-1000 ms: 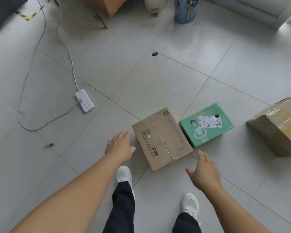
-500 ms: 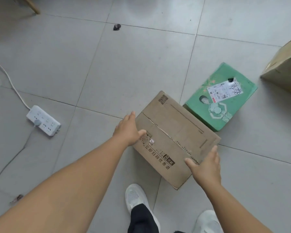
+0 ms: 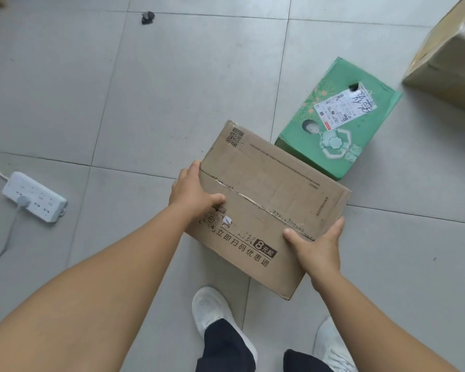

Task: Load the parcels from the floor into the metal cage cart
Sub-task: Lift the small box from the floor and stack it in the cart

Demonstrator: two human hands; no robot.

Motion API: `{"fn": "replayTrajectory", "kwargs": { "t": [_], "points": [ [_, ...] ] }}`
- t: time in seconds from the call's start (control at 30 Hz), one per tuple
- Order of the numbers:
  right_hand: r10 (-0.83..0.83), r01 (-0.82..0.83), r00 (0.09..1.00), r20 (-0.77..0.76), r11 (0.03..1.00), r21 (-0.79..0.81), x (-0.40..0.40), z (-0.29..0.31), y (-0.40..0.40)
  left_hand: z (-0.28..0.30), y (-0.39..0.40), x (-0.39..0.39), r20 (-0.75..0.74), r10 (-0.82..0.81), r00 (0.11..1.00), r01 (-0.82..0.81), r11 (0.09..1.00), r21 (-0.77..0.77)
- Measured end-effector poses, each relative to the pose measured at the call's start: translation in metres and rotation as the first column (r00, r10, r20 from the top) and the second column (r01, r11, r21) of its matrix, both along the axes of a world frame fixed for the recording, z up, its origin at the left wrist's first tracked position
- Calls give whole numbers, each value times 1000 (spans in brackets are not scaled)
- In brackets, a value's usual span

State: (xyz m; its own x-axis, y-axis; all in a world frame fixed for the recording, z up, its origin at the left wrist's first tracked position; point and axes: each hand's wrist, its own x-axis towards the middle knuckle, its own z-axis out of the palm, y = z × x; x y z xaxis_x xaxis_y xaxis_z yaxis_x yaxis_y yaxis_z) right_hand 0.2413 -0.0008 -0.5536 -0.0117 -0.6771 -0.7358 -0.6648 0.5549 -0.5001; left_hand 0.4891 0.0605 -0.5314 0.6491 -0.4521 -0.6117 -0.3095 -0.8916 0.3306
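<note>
Brown box: held at two opposite sides, its near corner above the shoes; whether it is clear of the floor cannot be told.
Left hand: on the box's left side, thumb laid over the top face; fingers hidden behind the edge, judged to be grasping the box.
Right hand: on the box's right end, thumb on top by the tape seam, fingers wrapped down the side, grasping the box.
Green box: on the floor just beyond the brown box, label up, untouched.
Third box: tan, on the floor at the right edge, well apart from the hands, partly cut off.
Cart: not in view; its load cannot be judged.
Power strip: on the floor to the left, cable plugged in.
Progress: judged early. One parcel in hand and not yet loaded; at least two more wait on the floor.
</note>
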Motion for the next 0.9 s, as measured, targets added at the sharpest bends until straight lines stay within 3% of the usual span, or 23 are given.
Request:
{"fn": "replayTrajectory", "kwargs": {
  "t": [0.47,0.67,0.9],
  "points": [
    [81,-70,995,55,982,-175,-81,213,-45,228,-3,-96,64,147,987,-127,959,-255],
    [6,22,993,116,970,-243,-120,312,-63,321,-23,-135,84,135,987,-96,929,-358],
    [-125,191,971,204,919,-345,-173,418,-55,421,-49,-178,109,-2,994,52,883,-466]
  ]
}}
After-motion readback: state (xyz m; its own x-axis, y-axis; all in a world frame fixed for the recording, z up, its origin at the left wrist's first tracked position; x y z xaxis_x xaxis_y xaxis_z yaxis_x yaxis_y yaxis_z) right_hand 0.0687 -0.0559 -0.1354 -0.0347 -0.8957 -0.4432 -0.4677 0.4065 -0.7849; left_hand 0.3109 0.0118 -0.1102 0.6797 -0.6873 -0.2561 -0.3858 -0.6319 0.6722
